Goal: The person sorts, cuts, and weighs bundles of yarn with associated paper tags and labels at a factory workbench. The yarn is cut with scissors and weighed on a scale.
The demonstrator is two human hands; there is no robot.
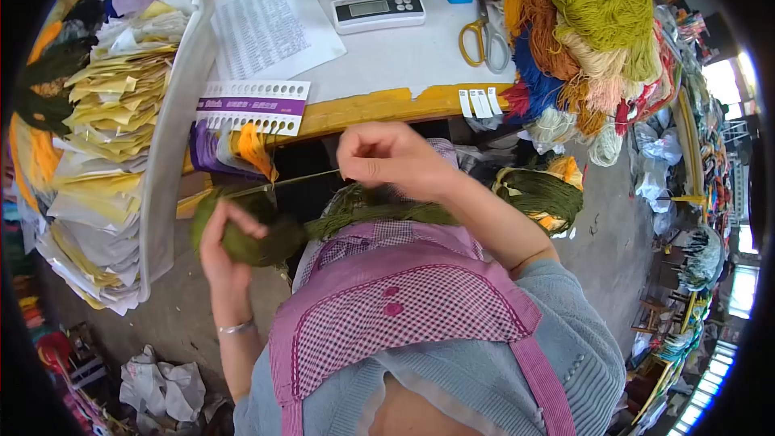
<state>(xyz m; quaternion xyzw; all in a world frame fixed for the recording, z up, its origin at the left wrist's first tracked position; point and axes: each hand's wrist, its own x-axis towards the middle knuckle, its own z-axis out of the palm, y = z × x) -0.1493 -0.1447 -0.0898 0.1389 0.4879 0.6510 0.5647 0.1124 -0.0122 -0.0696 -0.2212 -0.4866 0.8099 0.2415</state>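
Note:
My left hand (226,246) is wrapped round a dark green skein of yarn (278,241), whose strands run across my lap in front of the pink checked apron. My right hand (391,161) is closed in a pinch above the lap, slightly blurred. A thin pale green thread (307,179) stretches taut from its fingers to the left, close to the top of the skein. Just beyond my left hand, a purple and white punched card (252,105) lies at the table edge, with purple and orange threads (254,148) hanging from its holes.
On the table (379,56) are a digital scale (378,10), scissors (483,42), a printed sheet (266,28) and small white labels (479,102). A heap of coloured yarn (601,0) stands at right, a bin of paper packets (121,113) at left. Another green skein (539,198) lies beside my right arm.

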